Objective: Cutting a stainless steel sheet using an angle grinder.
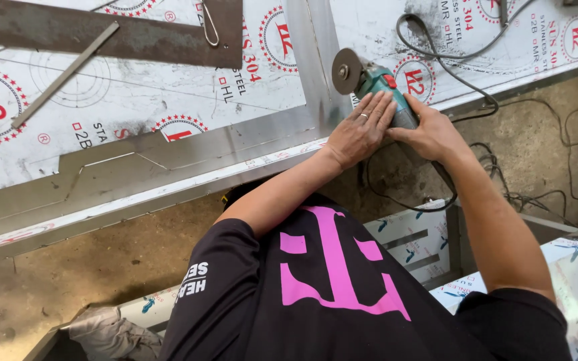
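Note:
A teal angle grinder (377, 81) with a red switch lies on a film-covered stainless steel sheet (122, 100). Its grey disc (346, 71) stands over a bare metal strip (312, 60) where the film is gone. My left hand (359, 130), a ring on one finger, rests flat on top of the grinder's body. My right hand (431, 136) is wrapped around the grinder's rear handle. A black power cable (446, 67) loops away from the tool across the sheet and down to the floor.
A dark flat steel bar (102, 33) and a thin metal strip (65, 75) lie on the sheet at upper left. Below the sheet's edge is a concrete floor (102, 261). Film-wrapped steel frames (429, 241) stand at lower right, a grey cloth (112, 331) at lower left.

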